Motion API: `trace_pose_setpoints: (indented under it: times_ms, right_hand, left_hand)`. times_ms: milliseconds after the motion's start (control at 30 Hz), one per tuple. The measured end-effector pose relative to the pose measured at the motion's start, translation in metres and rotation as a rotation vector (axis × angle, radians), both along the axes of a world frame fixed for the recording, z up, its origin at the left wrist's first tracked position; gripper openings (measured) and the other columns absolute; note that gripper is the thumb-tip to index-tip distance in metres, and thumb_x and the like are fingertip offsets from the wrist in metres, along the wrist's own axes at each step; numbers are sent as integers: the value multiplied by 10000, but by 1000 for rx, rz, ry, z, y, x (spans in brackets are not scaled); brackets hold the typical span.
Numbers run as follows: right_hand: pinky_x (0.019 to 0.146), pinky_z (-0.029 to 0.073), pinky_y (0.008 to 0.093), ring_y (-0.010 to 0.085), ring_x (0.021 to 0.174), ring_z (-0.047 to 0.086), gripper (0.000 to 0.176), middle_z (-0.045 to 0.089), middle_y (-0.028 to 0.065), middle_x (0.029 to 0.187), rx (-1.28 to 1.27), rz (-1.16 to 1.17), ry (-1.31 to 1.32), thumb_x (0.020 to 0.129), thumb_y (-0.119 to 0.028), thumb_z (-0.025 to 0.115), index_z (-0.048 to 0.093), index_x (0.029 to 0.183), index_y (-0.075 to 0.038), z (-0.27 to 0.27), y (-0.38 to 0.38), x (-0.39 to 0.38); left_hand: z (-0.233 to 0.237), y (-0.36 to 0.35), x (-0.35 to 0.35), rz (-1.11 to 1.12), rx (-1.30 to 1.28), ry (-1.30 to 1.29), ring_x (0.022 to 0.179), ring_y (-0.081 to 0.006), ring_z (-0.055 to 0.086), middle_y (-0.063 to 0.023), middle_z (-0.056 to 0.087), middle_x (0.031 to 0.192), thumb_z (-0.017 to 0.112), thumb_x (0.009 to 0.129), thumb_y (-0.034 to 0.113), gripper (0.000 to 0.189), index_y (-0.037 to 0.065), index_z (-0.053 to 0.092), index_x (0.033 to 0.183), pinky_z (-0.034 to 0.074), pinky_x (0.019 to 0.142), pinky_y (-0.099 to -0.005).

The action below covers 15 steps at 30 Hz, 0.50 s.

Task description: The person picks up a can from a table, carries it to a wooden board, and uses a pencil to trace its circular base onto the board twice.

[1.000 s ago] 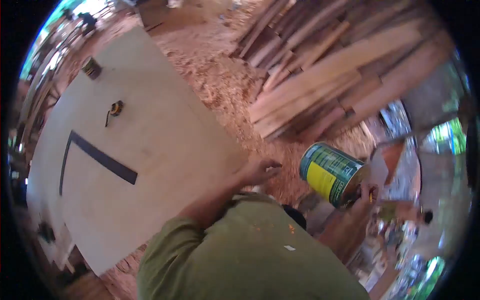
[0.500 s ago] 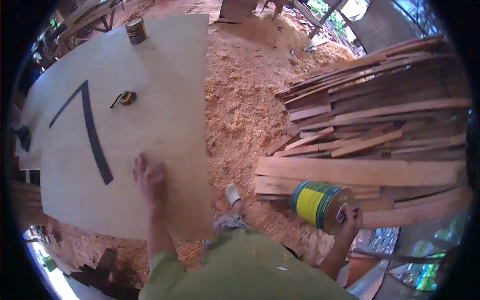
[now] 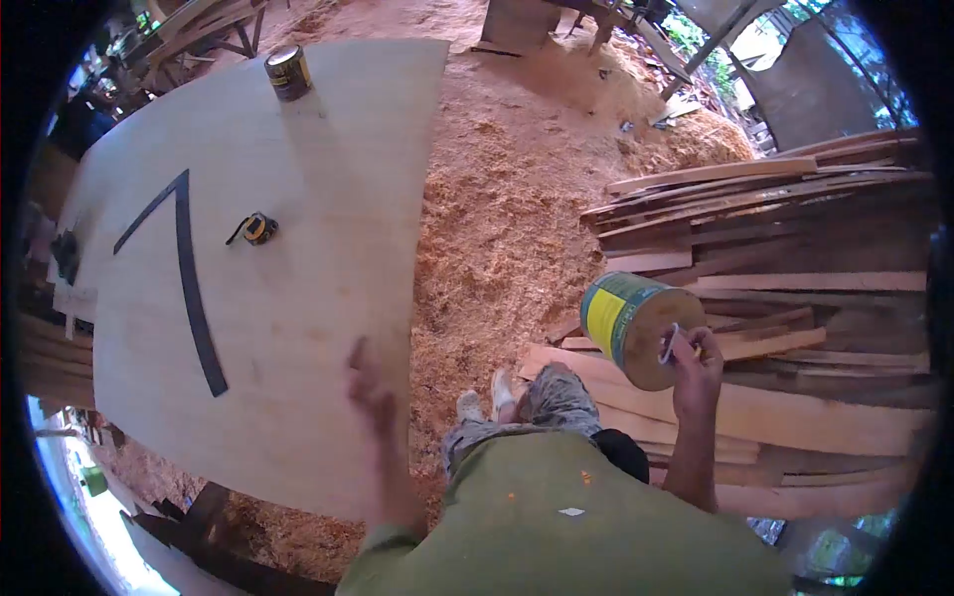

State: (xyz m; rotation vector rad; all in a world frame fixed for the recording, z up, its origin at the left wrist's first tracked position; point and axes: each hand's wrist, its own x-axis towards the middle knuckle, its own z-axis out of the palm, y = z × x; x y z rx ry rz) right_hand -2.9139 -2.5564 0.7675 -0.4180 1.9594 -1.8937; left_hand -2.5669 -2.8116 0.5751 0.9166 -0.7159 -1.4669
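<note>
My right hand (image 3: pixel 700 375) is closed on a pale ring-like handle at the end of a large green-and-yellow can (image 3: pixel 632 328). The can hangs tilted on its side above the timber, its brown flat end turned toward me. Over the near right edge of a plywood sheet (image 3: pixel 308 397) hovers my left hand (image 3: pixel 372 397), empty, its fingers loosely apart and slightly blurred. Farther left on the sheet lie a black framing square (image 3: pixel 194 298) and a yellow-and-black tape measure (image 3: pixel 260 229). A smaller dark can (image 3: pixel 288 75) stands at the sheet's far end.
Stacked planks (image 3: pixel 795 417) fill the right side. Sawdust and shavings (image 3: pixel 497 209) cover the ground between sheet and planks, where my feet stand. A dark tool (image 3: pixel 66 256) sits at the sheet's left edge. Wooden trestles (image 3: pixel 224 35) are at the back left.
The can in my right hand has risen and come forward. My left hand has shifted right across the sheet toward its edge. My body and view have turned somewhat, with both feet now visible.
</note>
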Motion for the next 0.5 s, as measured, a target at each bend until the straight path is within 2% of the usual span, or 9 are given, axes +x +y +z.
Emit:
trace_pose_setpoints:
  times_ms: [100, 167, 200, 267, 333, 367, 400, 467, 500]
  right_hand:
    - [756, 537, 295, 134, 845, 650, 158, 697, 111, 1012, -36, 151, -14, 918, -50, 702, 546, 895, -63, 0, -51, -20]
    - [782, 541, 301, 136, 866, 656, 158, 699, 115, 1020, 21, 266, -11, 911, -35, 705, 550, 899, -62, 6, -88, -39]
    - [807, 544, 307, 137, 888, 661, 159, 701, 119, 1029, 81, 377, 18, 903, -20, 708, 554, 903, -61, 4, -107, -51]
    - [810, 546, 311, 138, 903, 660, 162, 702, 113, 1033, 81, 468, -29, 900, -17, 717, 561, 912, -62, -12, -144, -79]
    - [812, 549, 315, 140, 919, 659, 165, 704, 106, 1038, 82, 562, -72, 896, -14, 725, 569, 920, -62, -28, -184, -105]
    - [799, 551, 317, 138, 907, 653, 170, 698, 85, 1014, -48, 657, -53, 893, -21, 736, 576, 930, -64, -37, -205, -114]
    - [787, 554, 318, 136, 895, 648, 175, 692, 64, 990, -174, 756, -28, 890, -27, 746, 583, 941, -65, -38, -229, -126]
    - [764, 551, 325, 134, 883, 649, 195, 681, 55, 954, -240, 895, 36, 881, -45, 764, 583, 948, -60, -27, -281, -151]
    - [742, 548, 331, 133, 872, 650, 217, 669, 46, 917, -292, 1007, 95, 872, -62, 782, 582, 956, -54, -19, -305, -159]
  left_hand:
    - [17, 37, -68, -307, -382, -746, 1258, -271, 593, -210, 570, 1419, 754, 856, 69, 309, -8, 680, 1146, 520, 979, -372]
    - [21, 41, -103, -614, -505, -782, 1286, -310, 578, -237, 528, 1457, 790, 825, 59, 378, -41, 661, 1165, 500, 1015, -367]
    - [17, 35, -121, -605, -511, -805, 1286, -310, 578, -237, 528, 1457, 790, 825, 59, 378, -41, 661, 1165, 500, 1015, -367]
    - [7, 13, -159, -864, -563, -802, 1370, -361, 497, -268, 476, 1490, 845, 786, 116, 522, -54, 640, 1235, 448, 1104, -392]
    - [43, -25, -193, -821, -589, -933, 1409, -376, 443, -280, 429, 1518, 870, 764, 156, 592, -44, 633, 1269, 406, 1148, -411]
    - [56, -43, -210, -789, -600, -1045, 1448, -390, 389, -292, 383, 1547, 896, 743, 196, 662, -33, 626, 1302, 363, 1192, -431]
    - [55, -63, -224, -773, -594, -1062, 1448, -390, 389, -292, 383, 1547, 896, 743, 196, 662, -33, 626, 1302, 363, 1192, -431]
    - [56, -106, -248, -712, -747, -1237, 1477, -399, 329, -298, 315, 1576, 918, 719, 263, 784, -15, 583, 1371, 305, 1233, -454]
    - [73, -118, -267, -563, -771, -1102, 1435, -387, 394, -258, 374, 1549, 911, 734, 254, 837, 6, 527, 1434, 347, 1204, -462]
